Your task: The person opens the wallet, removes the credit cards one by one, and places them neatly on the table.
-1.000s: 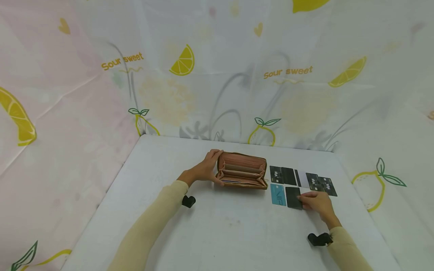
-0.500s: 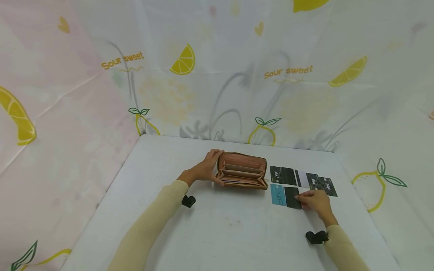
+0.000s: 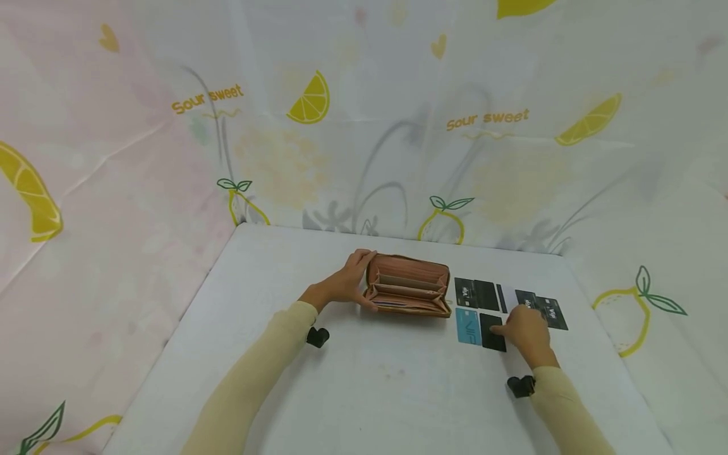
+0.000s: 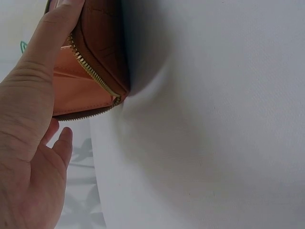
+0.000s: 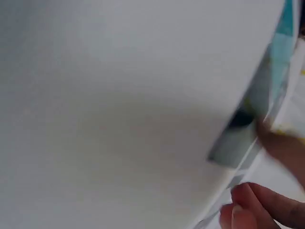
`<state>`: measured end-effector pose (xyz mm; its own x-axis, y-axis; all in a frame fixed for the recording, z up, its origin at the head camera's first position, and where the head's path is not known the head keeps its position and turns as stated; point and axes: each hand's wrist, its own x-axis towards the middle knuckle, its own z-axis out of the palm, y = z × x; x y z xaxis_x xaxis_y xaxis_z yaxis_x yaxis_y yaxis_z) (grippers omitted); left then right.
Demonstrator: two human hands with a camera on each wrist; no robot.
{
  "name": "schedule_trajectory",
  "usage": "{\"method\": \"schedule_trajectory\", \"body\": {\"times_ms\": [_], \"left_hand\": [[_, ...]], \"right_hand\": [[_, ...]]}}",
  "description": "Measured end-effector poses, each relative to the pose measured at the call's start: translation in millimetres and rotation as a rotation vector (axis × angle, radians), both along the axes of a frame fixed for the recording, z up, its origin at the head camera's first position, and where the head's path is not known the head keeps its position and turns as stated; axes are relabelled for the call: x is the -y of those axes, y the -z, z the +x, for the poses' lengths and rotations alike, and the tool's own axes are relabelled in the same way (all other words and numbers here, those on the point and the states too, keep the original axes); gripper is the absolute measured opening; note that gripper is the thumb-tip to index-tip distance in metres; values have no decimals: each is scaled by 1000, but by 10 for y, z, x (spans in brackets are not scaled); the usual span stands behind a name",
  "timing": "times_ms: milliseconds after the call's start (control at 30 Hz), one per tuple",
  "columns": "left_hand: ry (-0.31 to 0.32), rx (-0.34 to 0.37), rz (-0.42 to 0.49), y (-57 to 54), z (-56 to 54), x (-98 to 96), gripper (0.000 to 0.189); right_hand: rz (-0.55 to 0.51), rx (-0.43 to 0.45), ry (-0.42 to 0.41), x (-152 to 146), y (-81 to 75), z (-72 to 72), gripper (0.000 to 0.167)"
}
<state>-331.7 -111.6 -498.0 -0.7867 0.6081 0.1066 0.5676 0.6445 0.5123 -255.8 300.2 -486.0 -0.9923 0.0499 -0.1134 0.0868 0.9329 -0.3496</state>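
Observation:
A brown zip-around wallet [image 3: 408, 268] stands spread wide, its pinkish-brown compartments facing up. My left hand [image 3: 344, 284] grips its left end, thumb low at the front and fingers behind; the left wrist view shows the brass zipper by the thumb [image 4: 40, 52]. On the right, a black card [image 3: 491, 340] lies flat beside a blue VIP card [image 3: 468, 327]. My right hand [image 3: 527, 330] is over the black card's right side, thumb tip on the card. In the right wrist view the thumb [image 5: 283, 148] is apart from the bent fingers [image 5: 248, 205].
Behind these two cards runs a row: a black VIP card [image 3: 464, 293], a plain black card [image 3: 486, 295], a pale card with a black stripe [image 3: 508, 297], partly behind my right hand, and more black VIP cards [image 3: 552, 314]. Lemon-print cloth [image 3: 364, 158] backs the white table [image 3: 364, 379].
My right hand shifted the black card left against the blue one, then loosened its pinch and moved forward, fingers now near the back row. My left hand and the wallet stayed put.

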Motion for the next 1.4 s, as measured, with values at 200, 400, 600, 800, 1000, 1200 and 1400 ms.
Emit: {"method": "schedule_trajectory", "body": {"times_ms": [200,400,600,800,1000,1200,1400], "left_hand": [[-2,12,-4,9,-14,6,134],[-8,32,-11,-3,-28,-6,134],[-13,31,-18,-10,-23,-2,134],[-8,29,-30,-10,-21,2,134],[-1,28,-20,-34,-31,4,134],[9,13,-21,-33,-34,-6,134],[8,5,-14,-23,-30,-8,134]], "right_hand": [[-73,-354,-270,492,-109,-32,13],[-206,-580,-728,1059,-185,-45,16],[-138,-444,-800,1380,-163,-105,11],[-42,-393,-781,1510,-143,-145,7],[113,-447,-780,1577,-154,-139,9],[199,-484,-797,1601,-132,-141,10],[288,-582,-830,1620,-59,-152,17]]}}
